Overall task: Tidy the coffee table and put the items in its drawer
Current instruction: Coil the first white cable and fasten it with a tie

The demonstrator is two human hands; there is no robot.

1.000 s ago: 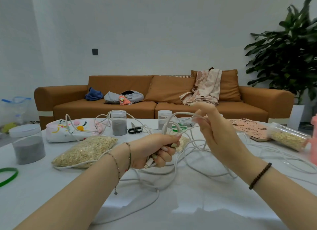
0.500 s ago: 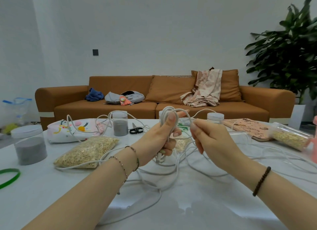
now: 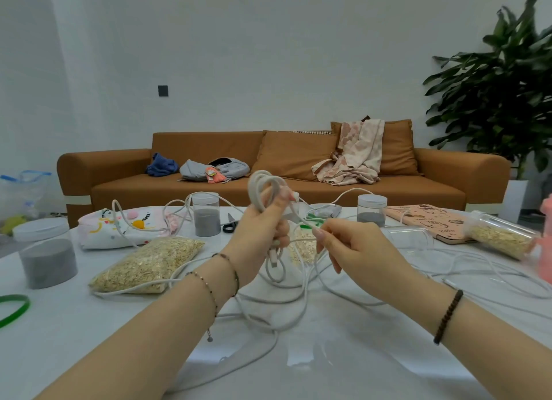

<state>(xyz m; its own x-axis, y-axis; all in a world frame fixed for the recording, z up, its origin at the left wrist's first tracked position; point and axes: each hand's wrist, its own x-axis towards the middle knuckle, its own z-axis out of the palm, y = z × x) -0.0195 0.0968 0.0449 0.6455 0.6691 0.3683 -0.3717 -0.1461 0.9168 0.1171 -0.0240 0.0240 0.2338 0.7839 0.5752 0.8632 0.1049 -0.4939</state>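
White table (image 3: 343,367): left hand (image 3: 263,229) grips coiled cable (image 3: 264,187) (right hand (image 3: 355,250) pinches strand).

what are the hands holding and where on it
Both hold the white cable: the left hand grips the wound loops around their middle; the right hand pinches the loose strand beside them.

Cable (image 3: 260,187) sprawled across the middle of the table (image 3: 373,355), bag of oats (image 3: 149,263) to its left, jar (image 3: 46,256) farther left, scissors (image 3: 230,225) behind, notebook (image 3: 430,222) back right, sofa (image 3: 298,190) beyond the table, plant (image 3: 501,95) at its right end
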